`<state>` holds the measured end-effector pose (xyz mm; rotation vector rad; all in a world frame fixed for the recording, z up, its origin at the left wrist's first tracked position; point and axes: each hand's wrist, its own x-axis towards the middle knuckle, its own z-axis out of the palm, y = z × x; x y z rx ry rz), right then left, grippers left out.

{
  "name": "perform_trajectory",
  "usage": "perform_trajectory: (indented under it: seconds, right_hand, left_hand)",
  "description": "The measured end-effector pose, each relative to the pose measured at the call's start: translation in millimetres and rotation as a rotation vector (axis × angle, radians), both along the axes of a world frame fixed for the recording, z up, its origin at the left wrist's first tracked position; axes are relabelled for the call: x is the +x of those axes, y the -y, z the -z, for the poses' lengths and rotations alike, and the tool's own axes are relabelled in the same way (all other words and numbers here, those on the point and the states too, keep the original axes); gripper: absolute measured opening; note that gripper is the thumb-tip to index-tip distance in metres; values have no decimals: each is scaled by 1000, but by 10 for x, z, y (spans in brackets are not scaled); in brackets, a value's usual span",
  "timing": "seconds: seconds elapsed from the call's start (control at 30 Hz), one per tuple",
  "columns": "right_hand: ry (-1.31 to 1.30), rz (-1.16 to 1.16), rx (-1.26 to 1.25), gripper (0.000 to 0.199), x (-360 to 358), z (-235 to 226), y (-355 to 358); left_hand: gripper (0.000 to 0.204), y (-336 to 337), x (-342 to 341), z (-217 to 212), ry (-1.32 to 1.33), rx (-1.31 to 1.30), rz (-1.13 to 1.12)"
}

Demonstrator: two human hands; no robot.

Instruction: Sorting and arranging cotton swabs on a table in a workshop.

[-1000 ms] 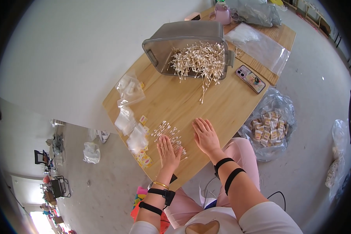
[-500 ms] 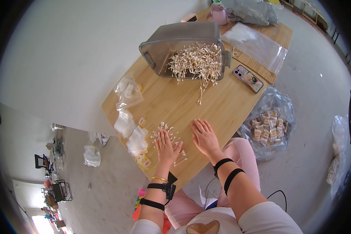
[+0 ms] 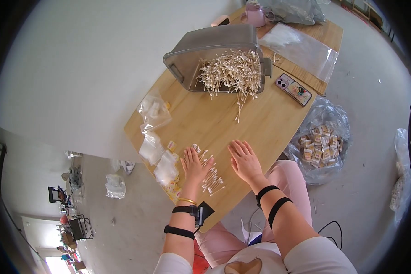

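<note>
On the near part of the wooden table (image 3: 255, 123) lies a loose row of cotton swabs (image 3: 213, 180). My left hand (image 3: 195, 166) rests flat along the left side of these swabs, fingers stretched out, partly covering them. To their right, my right hand (image 3: 245, 160) lies palm down on bare wood, its fingers spread and nothing in them. Past both hands, a grey plastic bin (image 3: 214, 39) is tipped on its side with its mouth toward me. A heap of cotton swabs (image 3: 235, 73) fills it, and a few spill over its lip.
Clear plastic bags (image 3: 156, 153) and small yellow-white packets (image 3: 171, 146) line the left table edge. A phone (image 3: 293, 89) and a flat clear bag (image 3: 301, 48) lie at right. On the floor, a bag (image 3: 340, 114) holds several small boxes. A pink jug (image 3: 255, 16) stands far back.
My left hand has shifted off part of the near swab row, so more swabs show to its right. My right hand stays flat on the table. The view has tilted slightly.
</note>
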<state>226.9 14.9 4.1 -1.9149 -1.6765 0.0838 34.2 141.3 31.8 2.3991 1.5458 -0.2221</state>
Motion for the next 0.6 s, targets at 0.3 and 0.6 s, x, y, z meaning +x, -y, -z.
perform_trajectory:
  seconds: [0.3, 0.6]
  right_hand:
    - [-7, -7, 33, 47, -62, -85, -19]
    - [17, -5, 4, 48, -67, -55, -15]
  left_hand:
    - [108, -53, -134, 155, 26, 85, -9]
    - [103, -229, -136, 68, -7, -3, -48]
